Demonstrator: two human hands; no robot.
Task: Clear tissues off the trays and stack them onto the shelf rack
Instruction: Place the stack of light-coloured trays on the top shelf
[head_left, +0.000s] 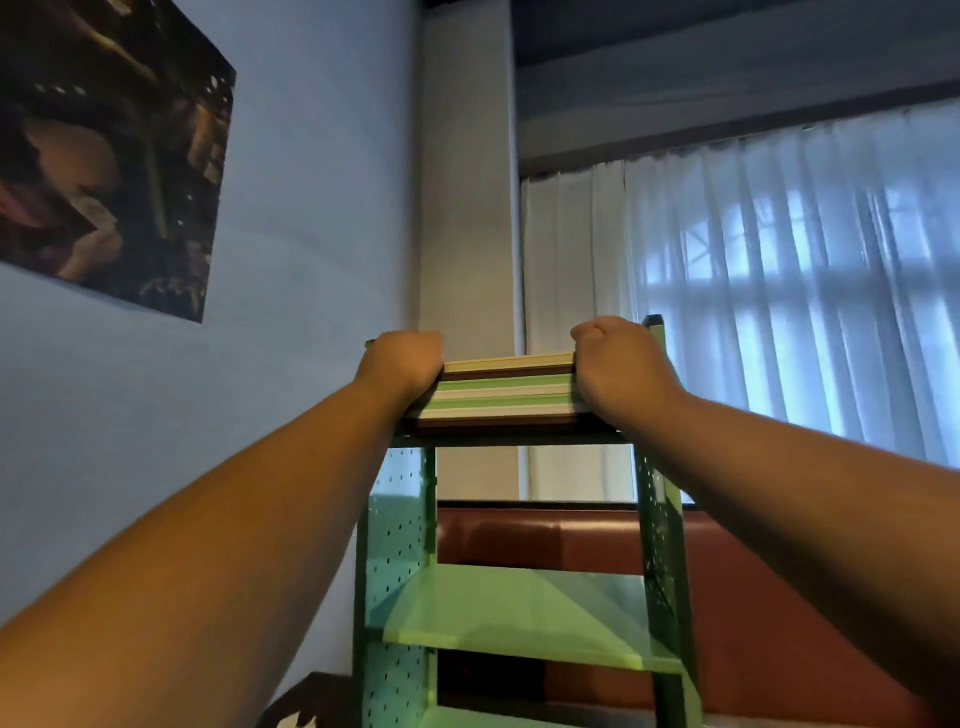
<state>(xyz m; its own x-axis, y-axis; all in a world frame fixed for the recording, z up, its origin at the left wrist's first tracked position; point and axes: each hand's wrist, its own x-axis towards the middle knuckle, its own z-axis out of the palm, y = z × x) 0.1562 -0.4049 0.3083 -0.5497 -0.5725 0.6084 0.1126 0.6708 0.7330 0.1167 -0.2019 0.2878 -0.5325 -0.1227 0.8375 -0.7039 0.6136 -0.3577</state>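
Curtained window behind; both hands, left hand (402, 366) and right hand (615, 364), grip the tray stack (506, 392) atop the green rack (400, 545); best slid in level, centre frame.

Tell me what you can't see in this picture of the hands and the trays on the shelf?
- Fingertips of the left hand and right hand: hidden behind the stack of trays, head view.
- Top of the trays: seen edge-on from below, so any tissues left there cannot be told.
- Bottom of the shelf rack: cut off by the lower edge.
- Picture on the wall: too dark and blurred to read.
- Outside the window: hidden by the curtain.
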